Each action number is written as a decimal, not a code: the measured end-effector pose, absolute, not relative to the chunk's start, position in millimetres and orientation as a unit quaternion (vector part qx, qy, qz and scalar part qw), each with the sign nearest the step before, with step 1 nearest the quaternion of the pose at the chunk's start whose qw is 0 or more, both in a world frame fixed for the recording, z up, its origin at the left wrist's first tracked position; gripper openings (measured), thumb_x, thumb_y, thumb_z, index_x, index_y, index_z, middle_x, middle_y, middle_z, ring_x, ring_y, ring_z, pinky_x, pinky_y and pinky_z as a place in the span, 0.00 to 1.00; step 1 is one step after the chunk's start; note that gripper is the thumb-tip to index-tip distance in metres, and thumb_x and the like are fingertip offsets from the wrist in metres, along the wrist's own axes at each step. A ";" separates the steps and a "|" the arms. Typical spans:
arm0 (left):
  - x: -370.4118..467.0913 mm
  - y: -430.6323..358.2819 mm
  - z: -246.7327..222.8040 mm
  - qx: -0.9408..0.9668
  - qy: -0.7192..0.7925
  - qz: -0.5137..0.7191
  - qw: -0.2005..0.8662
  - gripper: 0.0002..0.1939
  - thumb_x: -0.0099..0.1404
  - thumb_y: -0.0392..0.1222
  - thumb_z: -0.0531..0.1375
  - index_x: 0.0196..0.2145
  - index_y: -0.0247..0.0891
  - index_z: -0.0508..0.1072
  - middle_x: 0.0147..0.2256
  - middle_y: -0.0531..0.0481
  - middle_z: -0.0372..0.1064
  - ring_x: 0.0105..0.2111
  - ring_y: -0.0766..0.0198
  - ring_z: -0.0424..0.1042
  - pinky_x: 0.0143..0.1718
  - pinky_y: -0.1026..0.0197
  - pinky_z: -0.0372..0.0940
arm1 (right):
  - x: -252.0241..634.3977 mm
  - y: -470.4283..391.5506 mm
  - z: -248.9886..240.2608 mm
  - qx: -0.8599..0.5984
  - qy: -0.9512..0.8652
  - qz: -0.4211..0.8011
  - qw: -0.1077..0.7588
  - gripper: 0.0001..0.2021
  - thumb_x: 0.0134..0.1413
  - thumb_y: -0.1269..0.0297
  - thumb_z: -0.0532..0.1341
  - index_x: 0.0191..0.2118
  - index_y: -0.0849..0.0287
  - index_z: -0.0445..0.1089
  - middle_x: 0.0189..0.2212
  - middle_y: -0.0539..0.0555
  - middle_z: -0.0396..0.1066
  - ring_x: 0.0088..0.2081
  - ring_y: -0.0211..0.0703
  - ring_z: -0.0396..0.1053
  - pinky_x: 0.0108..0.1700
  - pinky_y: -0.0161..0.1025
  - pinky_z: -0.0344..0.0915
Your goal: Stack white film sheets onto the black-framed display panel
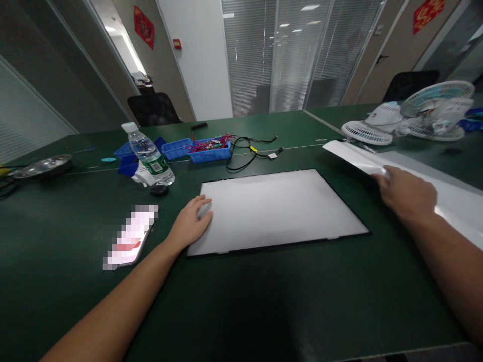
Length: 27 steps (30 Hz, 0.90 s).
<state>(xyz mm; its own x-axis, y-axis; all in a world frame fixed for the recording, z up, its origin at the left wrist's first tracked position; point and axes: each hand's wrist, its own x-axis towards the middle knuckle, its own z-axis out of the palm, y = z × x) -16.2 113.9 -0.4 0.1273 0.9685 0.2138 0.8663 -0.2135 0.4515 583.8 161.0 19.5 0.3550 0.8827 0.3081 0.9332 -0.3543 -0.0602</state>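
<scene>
A flat white panel with a thin black frame (275, 213) lies on the green table in front of me. My left hand (192, 218) rests on its left edge, thumb and fingers apart and touching the white surface. Off to the right, my right hand (407, 193) pinches the edge of a glossy white sheet (356, 157). That sheet's near-left corner is raised and curls away from the table. More white sheet (460, 201) stretches out behind my right wrist, partly covered by my forearm.
A phone (130, 239) lies left of my forearm. Beyond it stand a water bottle (149, 156), a black mouse-like object (159, 190) and blue bins (209, 151) with red wires. A black cable (245, 163) lies behind the panel. White fan parts (385, 123) sit at back right.
</scene>
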 end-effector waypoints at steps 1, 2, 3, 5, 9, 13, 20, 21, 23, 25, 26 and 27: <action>-16.4 113.9 -0.8 0.744 0.617 0.233 0.109 0.30 0.69 0.55 0.56 0.61 0.35 0.73 0.67 0.37 0.64 0.69 0.45 0.63 0.70 0.42 0.57 | 571.8 157.5 24.7 -0.785 -0.589 -0.135 0.135 0.39 0.70 0.38 0.42 0.70 0.62 0.64 0.59 0.74 0.69 0.55 0.72 0.69 0.49 0.60 0.63; -16.4 113.9 -1.1 0.746 0.615 0.232 0.108 0.30 0.69 0.55 0.56 0.61 0.34 0.73 0.67 0.36 0.64 0.69 0.45 0.62 0.70 0.42 0.56 | 558.7 154.1 29.2 -0.745 -0.630 -0.152 0.158 0.38 0.71 0.40 0.42 0.70 0.63 0.64 0.60 0.73 0.69 0.57 0.70 0.69 0.52 0.59 0.63; -16.3 113.7 -1.4 0.748 0.614 0.231 0.107 0.30 0.69 0.55 0.56 0.61 0.34 0.73 0.67 0.36 0.64 0.69 0.45 0.62 0.70 0.42 0.56 | 544.9 150.8 32.9 -0.697 -0.677 -0.159 0.177 0.37 0.71 0.41 0.44 0.70 0.63 0.64 0.61 0.72 0.69 0.58 0.69 0.68 0.56 0.58 0.63; -16.0 113.4 -2.1 0.752 0.610 0.227 0.102 0.30 0.69 0.55 0.55 0.61 0.34 0.72 0.68 0.36 0.64 0.69 0.45 0.62 0.70 0.42 0.57 | 517.0 144.8 36.6 -0.585 -0.774 -0.143 0.196 0.34 0.72 0.43 0.48 0.69 0.63 0.65 0.63 0.68 0.68 0.62 0.64 0.67 0.63 0.55 0.61; -16.0 112.9 -4.0 0.759 0.607 0.217 0.091 0.30 0.70 0.55 0.54 0.62 0.34 0.71 0.68 0.35 0.63 0.69 0.44 0.61 0.70 0.40 0.56 | 467.4 133.3 31.7 -0.381 -0.903 -0.079 0.184 0.27 0.71 0.46 0.55 0.67 0.55 0.69 0.65 0.58 0.68 0.63 0.55 0.67 0.65 0.54 0.64; -16.2 113.0 -4.8 0.758 0.609 0.214 0.089 0.30 0.70 0.55 0.53 0.62 0.34 0.70 0.68 0.35 0.62 0.69 0.44 0.60 0.71 0.40 0.55 | 434.9 121.2 23.5 -0.310 -0.940 -0.028 0.143 0.26 0.69 0.47 0.59 0.68 0.48 0.68 0.65 0.54 0.68 0.63 0.53 0.68 0.63 0.57 0.67; -13.6 111.6 -0.4 0.755 0.614 0.207 0.098 0.30 0.71 0.55 0.53 0.62 0.33 0.70 0.68 0.35 0.61 0.70 0.44 0.60 0.71 0.41 0.55 | 465.8 135.9 22.5 -0.423 -0.882 -0.003 0.209 0.25 0.69 0.46 0.56 0.66 0.49 0.70 0.62 0.56 0.70 0.62 0.58 0.68 0.63 0.62 0.65; -13.5 111.5 -0.1 0.755 0.614 0.206 0.100 0.30 0.71 0.55 0.53 0.62 0.33 0.70 0.68 0.35 0.61 0.70 0.44 0.60 0.71 0.42 0.55 | 480.2 142.3 21.2 -0.478 -0.850 -0.025 0.219 0.26 0.70 0.45 0.54 0.66 0.50 0.70 0.62 0.58 0.70 0.62 0.60 0.67 0.63 0.64 0.65; -13.8 111.9 -0.4 0.756 0.613 0.205 0.102 0.31 0.71 0.55 0.53 0.62 0.32 0.70 0.68 0.34 0.61 0.70 0.44 0.60 0.71 0.42 0.55 | 511.8 155.4 15.2 -0.583 -0.786 -0.052 0.200 0.31 0.69 0.41 0.52 0.67 0.54 0.67 0.63 0.62 0.68 0.62 0.66 0.66 0.62 0.67 0.64; -14.7 112.7 -1.5 0.757 0.612 0.208 0.101 0.31 0.71 0.55 0.53 0.62 0.32 0.70 0.68 0.34 0.61 0.70 0.44 0.60 0.71 0.42 0.55 | 541.9 166.2 5.6 -0.652 -0.741 -0.038 0.152 0.36 0.68 0.37 0.51 0.68 0.58 0.66 0.65 0.67 0.65 0.62 0.70 0.65 0.61 0.69 0.64; -15.2 113.2 -2.3 0.757 0.611 0.210 0.100 0.31 0.71 0.55 0.53 0.62 0.33 0.70 0.68 0.34 0.61 0.69 0.44 0.60 0.71 0.42 0.55 | 554.5 170.3 0.1 -0.673 -0.728 -0.022 0.133 0.37 0.67 0.35 0.50 0.67 0.60 0.66 0.65 0.68 0.65 0.62 0.72 0.65 0.60 0.70 0.65; -15.8 113.7 -3.0 0.757 0.611 0.210 0.099 0.30 0.71 0.55 0.53 0.62 0.33 0.70 0.68 0.35 0.61 0.69 0.44 0.60 0.71 0.41 0.55 | 564.9 173.5 -5.2 -0.685 -0.719 -0.004 0.117 0.38 0.67 0.35 0.50 0.66 0.61 0.66 0.65 0.69 0.64 0.61 0.73 0.65 0.58 0.70 0.66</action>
